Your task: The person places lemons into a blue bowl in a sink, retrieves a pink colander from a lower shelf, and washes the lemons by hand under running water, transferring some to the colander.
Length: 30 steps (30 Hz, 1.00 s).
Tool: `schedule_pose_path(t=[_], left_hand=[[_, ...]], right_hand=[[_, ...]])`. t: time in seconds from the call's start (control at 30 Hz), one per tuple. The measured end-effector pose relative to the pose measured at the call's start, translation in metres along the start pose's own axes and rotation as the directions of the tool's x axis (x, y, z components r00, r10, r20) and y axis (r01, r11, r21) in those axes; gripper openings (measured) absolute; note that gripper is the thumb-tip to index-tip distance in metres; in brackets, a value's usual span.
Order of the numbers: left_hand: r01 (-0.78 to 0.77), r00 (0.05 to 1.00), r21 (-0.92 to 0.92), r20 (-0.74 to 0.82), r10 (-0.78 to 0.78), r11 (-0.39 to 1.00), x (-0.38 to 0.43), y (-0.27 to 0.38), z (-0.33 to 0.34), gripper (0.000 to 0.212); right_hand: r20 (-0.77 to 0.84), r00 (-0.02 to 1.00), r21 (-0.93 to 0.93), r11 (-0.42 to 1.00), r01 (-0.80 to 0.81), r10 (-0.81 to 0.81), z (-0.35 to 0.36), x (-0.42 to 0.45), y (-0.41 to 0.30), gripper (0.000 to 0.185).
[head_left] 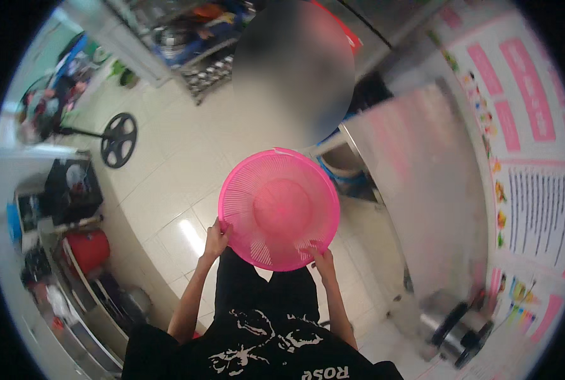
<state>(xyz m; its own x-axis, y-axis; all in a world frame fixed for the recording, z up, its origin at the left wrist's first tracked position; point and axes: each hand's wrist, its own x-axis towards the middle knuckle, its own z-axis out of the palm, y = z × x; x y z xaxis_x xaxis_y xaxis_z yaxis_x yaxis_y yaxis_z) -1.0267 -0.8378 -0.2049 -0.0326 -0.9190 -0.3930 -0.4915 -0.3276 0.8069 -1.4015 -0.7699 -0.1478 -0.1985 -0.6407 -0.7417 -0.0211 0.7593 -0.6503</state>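
A round pink plastic colander [282,204] with slotted sides is held out in front of my body, its open top facing up towards the camera. Nothing distinct shows inside it. My left hand [218,241] grips the rim at the lower left, the thumb over the edge. At the lower right, my right hand [322,261] holds the rim with its fingers reaching over the inner wall. Below the colander show my dark trousers and the tiled floor [168,190].
To the right runs a metal counter [429,190] with a steel pot [453,323] near its lower end. A bucket [341,161] stands beside it. At left are a pedestal fan's base [119,140] and a shelf holding a red container [90,249]. A blurred patch hides the top centre.
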Motion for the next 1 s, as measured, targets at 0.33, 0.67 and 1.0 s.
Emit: schedule_pose_path(t=[0.33, 0.67, 1.0], left_hand=[[-0.275, 0.650, -0.566, -0.705, -0.284, 0.777, -0.198, 0.114, -0.210, 0.048], [-0.023, 0.061, -0.484, -0.874, -0.482, 0.875, -0.454, 0.044, -0.356, 0.050], [-0.035, -0.431, -0.497, -0.776, -0.462, 0.867, -0.609, -0.048, -0.429, 0.043]], right_hand=[[0.490, 0.783, 0.070, 0.913, 0.401, -0.382, 0.228, -0.108, -0.237, 0.064], [0.911, 0.104, 0.187, 0.626, 0.757, -0.398, 0.519, -0.331, -0.233, 0.078], [0.940, -0.242, 0.328, 0.440, 0.836, -0.241, 0.750, -0.490, -0.127, 0.072]])
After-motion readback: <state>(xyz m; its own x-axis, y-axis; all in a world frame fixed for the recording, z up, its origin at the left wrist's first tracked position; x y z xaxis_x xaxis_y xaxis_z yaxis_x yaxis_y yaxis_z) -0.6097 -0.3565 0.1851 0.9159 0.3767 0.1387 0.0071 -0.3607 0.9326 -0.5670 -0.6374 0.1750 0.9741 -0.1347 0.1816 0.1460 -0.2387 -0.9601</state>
